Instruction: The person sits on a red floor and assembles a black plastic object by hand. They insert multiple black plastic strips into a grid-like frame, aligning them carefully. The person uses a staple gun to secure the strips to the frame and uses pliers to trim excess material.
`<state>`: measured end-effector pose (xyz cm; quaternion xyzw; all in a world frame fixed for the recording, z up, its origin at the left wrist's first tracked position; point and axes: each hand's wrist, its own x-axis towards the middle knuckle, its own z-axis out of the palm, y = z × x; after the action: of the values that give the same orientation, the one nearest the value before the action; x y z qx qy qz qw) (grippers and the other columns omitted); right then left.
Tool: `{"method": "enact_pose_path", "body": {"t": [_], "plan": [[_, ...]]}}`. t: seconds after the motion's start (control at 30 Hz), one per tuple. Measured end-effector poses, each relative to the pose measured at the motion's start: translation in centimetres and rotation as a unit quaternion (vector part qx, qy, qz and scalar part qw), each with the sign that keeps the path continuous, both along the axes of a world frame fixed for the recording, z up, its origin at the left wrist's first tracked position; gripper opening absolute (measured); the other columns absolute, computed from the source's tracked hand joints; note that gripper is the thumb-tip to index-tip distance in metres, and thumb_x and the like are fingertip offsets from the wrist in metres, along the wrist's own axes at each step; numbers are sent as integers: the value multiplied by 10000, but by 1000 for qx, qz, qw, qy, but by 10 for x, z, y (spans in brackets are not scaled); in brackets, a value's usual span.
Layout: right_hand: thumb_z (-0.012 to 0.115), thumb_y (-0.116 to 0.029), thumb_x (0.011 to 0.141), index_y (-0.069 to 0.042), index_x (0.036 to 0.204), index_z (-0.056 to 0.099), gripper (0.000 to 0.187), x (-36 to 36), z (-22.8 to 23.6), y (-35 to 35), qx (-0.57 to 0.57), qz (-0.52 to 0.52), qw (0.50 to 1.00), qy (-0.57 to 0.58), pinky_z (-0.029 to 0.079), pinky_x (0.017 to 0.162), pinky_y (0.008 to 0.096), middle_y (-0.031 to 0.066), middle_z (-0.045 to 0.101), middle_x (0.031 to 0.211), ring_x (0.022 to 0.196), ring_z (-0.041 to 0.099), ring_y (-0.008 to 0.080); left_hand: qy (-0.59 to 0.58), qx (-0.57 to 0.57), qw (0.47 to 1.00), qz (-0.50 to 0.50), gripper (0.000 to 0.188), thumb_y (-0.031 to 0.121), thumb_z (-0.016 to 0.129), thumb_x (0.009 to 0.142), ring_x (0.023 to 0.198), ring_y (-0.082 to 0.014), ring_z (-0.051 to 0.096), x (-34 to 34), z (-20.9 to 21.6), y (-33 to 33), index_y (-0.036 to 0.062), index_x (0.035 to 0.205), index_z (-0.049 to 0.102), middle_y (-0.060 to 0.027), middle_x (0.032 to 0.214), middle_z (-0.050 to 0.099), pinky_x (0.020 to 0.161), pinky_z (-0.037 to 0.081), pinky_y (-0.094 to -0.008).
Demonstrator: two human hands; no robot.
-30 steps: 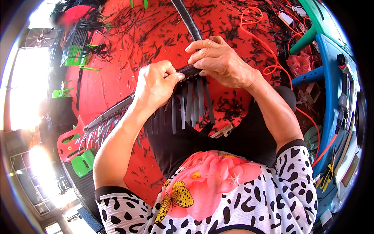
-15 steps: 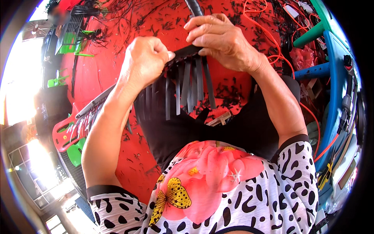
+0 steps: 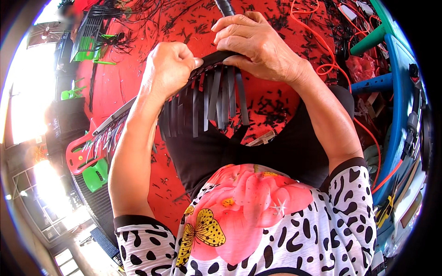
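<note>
A long black strip [image 3: 209, 62] with many flat black tabs [image 3: 216, 99] hanging off it like a fringe runs across in front of me. My left hand [image 3: 168, 66] is fisted around the strip on the left. My right hand [image 3: 258, 43] pinches the strip's top edge further right, fingers curled over it. The strip trails down to the lower left past my left forearm, and a black band [image 3: 225, 7] continues upward beyond my right hand. The tabs dangle over my black-clad lap [image 3: 239, 147].
A red mat [image 3: 129, 83] littered with small black offcuts covers the floor. An orange cable [image 3: 322, 50] loops at the right. Blue and green furniture legs [image 3: 382, 83] stand at the right. Red and green plastic pieces [image 3: 87, 161] and a black crate [image 3: 85, 32] lie at the left.
Both hands and the fringed strip sit higher in the view than a second ago. The grips look the same.
</note>
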<state>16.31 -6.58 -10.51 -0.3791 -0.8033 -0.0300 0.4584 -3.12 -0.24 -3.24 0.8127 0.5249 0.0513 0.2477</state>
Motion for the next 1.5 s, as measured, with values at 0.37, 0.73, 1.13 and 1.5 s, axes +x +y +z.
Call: {"method": "enact_pose_path", "body": {"t": [0.37,0.73,1.13,1.5], "plan": [[732,-99,678,-86,858,638,203,-5,-11,3,-14,9,999,44,335,890,394,-18,641,945,1132,537,172,-31,7,999,-9,167,95,726,769,508,-51,465,-4,-6,-5,9,678,616,-1,567,555,468,353,-236],[722,-89,686,-94,863,636,196,-7,-4,3,-10,1,1000,10,319,928,399,-30,642,959,1139,537,173,2,-63,997,-38,243,221,709,818,581,-59,499,-16,-3,10,12,725,629,1,619,564,542,396,-240],[764,-118,672,-87,981,617,343,-1,-10,4,-11,23,999,43,363,923,421,31,621,1058,1161,526,219,-94,-165,981,-31,313,290,683,841,547,-61,481,-30,-23,15,15,706,622,-9,591,546,504,382,-250],[694,-89,756,-46,1253,500,535,15,-54,-28,-203,-49,929,305,466,846,337,96,637,1079,1023,598,225,-129,-182,974,-35,370,325,722,815,572,-74,516,-31,-24,20,-27,730,646,-28,601,574,539,432,-259]]}}
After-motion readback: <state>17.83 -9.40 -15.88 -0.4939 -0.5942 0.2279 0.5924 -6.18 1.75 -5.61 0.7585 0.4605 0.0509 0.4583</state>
